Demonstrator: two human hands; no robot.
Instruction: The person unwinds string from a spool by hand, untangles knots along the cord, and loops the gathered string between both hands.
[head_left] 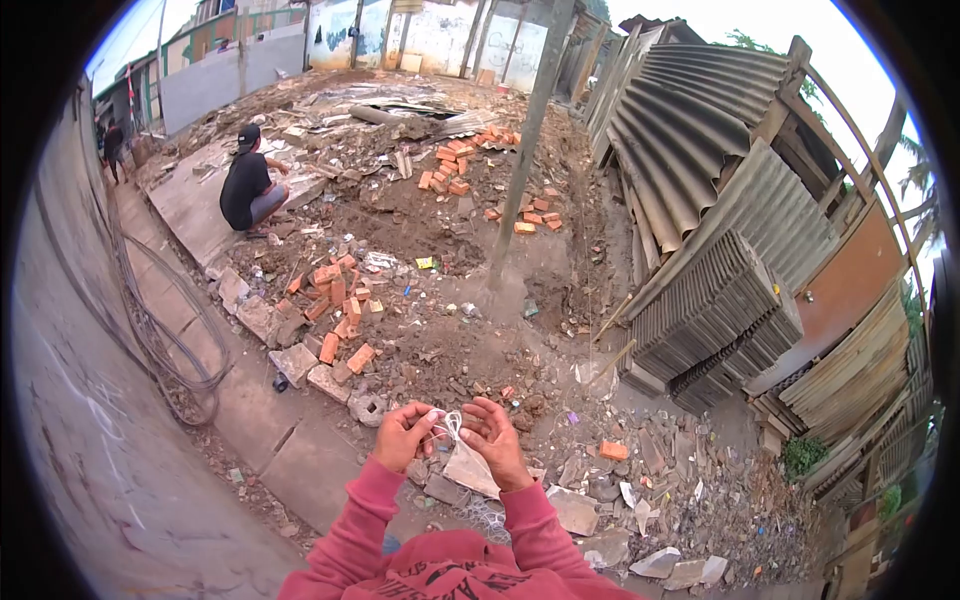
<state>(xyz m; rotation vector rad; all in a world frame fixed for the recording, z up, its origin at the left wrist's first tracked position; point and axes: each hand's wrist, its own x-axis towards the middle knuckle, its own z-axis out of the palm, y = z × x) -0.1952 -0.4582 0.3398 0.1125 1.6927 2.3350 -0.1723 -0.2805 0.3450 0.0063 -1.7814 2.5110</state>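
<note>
A small tangle of white string [450, 426] is stretched between my two hands, in front of my chest. My left hand [404, 437] pinches one side of it between thumb and fingers. On the other side my right hand [496, 442] has its fingers curled against the string, its fingertips close to the loops. More thin pale string [487, 520] hangs or lies lower down, near broken slabs at my feet. Both forearms are in red sleeves.
A wooden post [522, 150] rises ahead. Orange bricks [340, 300] lie in heaps on rubble. A person in black [249, 185] squats at the left. Stacked roof tiles [705, 315] stand at the right, below corrugated sheets [690, 110]. Cables [150, 330] run along the left wall.
</note>
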